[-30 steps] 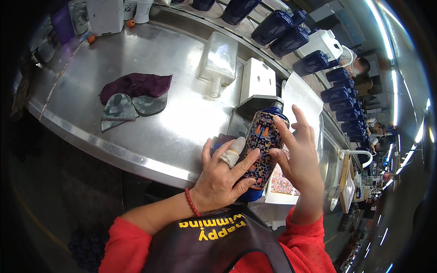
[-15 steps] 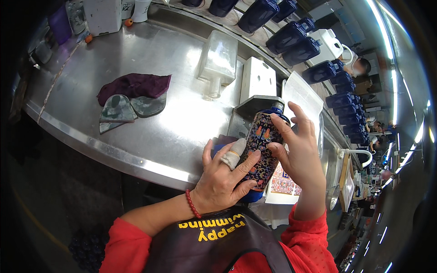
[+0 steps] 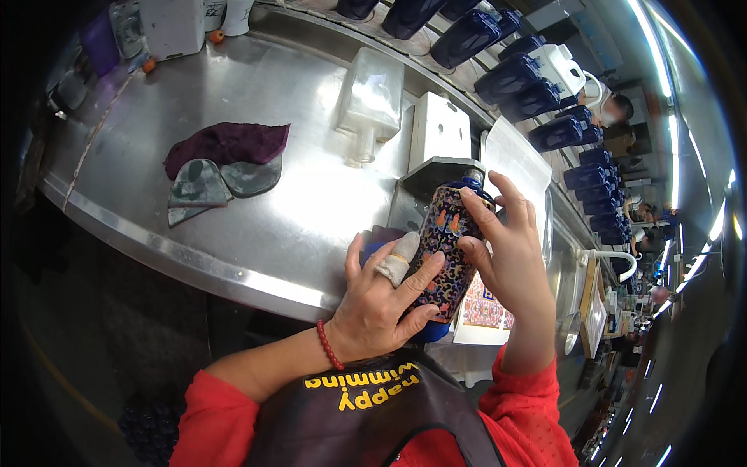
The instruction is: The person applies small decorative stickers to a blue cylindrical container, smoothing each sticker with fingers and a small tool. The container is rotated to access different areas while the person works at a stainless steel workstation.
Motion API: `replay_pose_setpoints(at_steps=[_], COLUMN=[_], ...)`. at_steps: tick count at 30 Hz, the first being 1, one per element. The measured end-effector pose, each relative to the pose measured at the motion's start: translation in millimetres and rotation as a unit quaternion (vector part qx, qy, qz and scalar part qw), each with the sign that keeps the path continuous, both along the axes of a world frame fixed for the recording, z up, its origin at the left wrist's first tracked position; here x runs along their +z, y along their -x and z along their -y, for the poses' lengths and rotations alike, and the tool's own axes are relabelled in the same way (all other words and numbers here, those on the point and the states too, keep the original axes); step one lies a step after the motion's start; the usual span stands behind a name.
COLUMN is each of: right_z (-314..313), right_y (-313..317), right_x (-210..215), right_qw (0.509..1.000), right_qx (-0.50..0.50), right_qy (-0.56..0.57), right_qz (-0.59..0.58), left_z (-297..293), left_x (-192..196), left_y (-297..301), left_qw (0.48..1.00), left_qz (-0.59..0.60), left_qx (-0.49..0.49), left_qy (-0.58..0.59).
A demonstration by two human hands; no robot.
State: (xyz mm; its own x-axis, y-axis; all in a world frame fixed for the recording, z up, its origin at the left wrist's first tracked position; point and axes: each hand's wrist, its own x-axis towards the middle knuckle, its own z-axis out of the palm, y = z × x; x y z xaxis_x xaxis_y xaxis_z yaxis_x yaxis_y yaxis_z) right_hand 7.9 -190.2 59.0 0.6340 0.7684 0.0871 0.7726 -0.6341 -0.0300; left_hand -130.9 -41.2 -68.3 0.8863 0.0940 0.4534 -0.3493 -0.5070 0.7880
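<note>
A metal table is stretching away to the left of the hands, with a purple cloth and grey-green pads lying well apart from them. The left hand is resting its thumb and index finger on the lower front of a patterned bottle; I cannot tell whether it is gripping. The bottle is slanting between both hands. The right hand, fingers spread, is touching the upper front; plain blue bottles are standing beyond. The hands seem to be pressing a patterned covering flat; the next move probably calls for light, even fingertip pressure toward its edges.
</note>
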Motion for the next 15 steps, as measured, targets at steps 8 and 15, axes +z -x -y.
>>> replay_pose_setpoints(at_steps=[8, 15], right_z=[6, 23], right_y=[7, 13], right_x=[-1, -6], right_qw=[0.999, 0.996], right_qx=[-0.008, -0.026], right_qy=[-0.014, -0.072], right_qz=[-0.031, -0.037], left_z=[-1, -10], left_x=[-1, -10], left_y=[-1, 4], left_qw=[1.000, 0.999], left_qz=[0.000, -0.014], left_qx=[0.000, -0.052], left_qy=[-0.007, 0.008])
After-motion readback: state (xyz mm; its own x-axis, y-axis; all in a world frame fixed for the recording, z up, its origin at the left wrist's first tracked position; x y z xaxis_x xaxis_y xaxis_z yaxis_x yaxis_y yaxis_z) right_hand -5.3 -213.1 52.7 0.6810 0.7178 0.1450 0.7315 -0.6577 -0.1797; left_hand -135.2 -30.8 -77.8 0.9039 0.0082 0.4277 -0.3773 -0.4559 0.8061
